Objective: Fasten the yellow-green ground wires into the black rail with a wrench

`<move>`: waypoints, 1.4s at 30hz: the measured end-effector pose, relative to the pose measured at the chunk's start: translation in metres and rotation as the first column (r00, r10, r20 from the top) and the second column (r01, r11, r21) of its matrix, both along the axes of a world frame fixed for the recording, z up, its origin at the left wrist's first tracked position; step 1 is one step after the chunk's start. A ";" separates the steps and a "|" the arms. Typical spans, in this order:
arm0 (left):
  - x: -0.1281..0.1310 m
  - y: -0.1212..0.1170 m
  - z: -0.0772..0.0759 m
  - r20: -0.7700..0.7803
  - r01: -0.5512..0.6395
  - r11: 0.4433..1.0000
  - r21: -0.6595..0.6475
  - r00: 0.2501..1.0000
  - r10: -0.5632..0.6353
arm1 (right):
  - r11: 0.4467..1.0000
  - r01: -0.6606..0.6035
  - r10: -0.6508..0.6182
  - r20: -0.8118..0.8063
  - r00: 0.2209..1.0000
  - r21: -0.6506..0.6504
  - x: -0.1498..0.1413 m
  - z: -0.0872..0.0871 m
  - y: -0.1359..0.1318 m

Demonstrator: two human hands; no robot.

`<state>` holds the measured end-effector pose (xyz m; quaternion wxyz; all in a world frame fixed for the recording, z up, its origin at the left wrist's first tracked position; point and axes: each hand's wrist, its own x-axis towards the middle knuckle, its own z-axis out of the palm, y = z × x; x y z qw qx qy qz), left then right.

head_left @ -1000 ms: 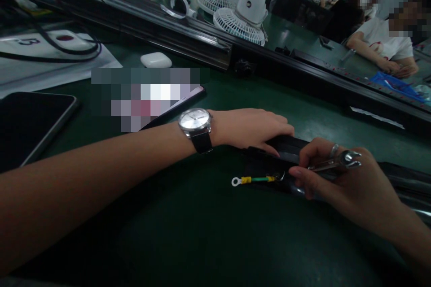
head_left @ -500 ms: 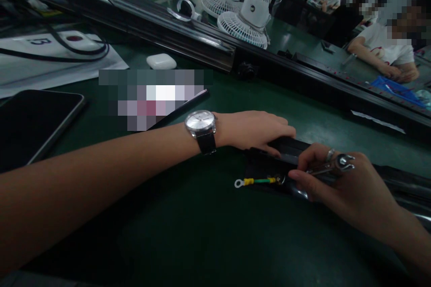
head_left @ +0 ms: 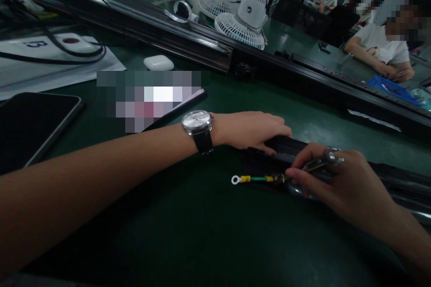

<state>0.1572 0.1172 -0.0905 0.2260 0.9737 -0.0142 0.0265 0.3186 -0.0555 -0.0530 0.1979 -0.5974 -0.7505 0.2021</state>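
My left hand (head_left: 252, 130), with a watch on its wrist, is closed over the end of a long black bar (head_left: 292, 144) lying on the table. Its thumb rests on the near side, and the other fingertips are partly hidden. To its right, my right hand (head_left: 346, 179) pinches a metal wrench (head_left: 315, 163), whose open-jawed end points up over the hand. The wrench's other end is at the fastening where a short green wire (head_left: 258, 179) meets the bar. Yellow sleeves and a bare ring terminal (head_left: 236, 180) finish the wire, which sticks out leftward.
A dark tablet-like device (head_left: 37, 125), a blurred-out screen (head_left: 151, 98) and a white case (head_left: 159, 63) lie to the left. A long rail (head_left: 188, 45) crosses behind. Beyond it are white fans (head_left: 251, 13) and a seated person (head_left: 384, 49).
The wrench has turned in my right hand, showing more of its handle, its jaw end swung slightly. My left hand keeps its place on the bar. The view has shifted slightly.
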 end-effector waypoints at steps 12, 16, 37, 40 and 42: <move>0.000 0.000 -0.001 0.003 -0.006 1.000 -0.023 1.000 0.006 | 0.993 -0.118 0.117 0.035 0.992 0.013 0.007 -0.004 -0.002; 0.000 0.000 0.000 0.001 -0.009 0.999 -0.037 1.000 0.009 | 0.979 -0.204 0.203 0.071 0.977 0.013 0.009 -0.006 -0.002; 0.001 0.002 -0.001 -0.010 -0.046 0.998 -0.052 0.999 0.045 | 0.993 -0.120 0.120 0.026 0.992 0.014 0.009 0.008 -0.003; 0.001 0.002 0.000 -0.013 -0.043 0.997 -0.060 0.999 0.042 | 0.986 -0.162 0.162 0.006 0.987 0.030 0.010 0.008 -0.002; 0.001 0.002 0.000 -0.016 -0.040 0.997 -0.060 0.999 0.039 | 0.983 -0.184 0.184 -0.004 0.983 0.027 0.012 0.008 -0.002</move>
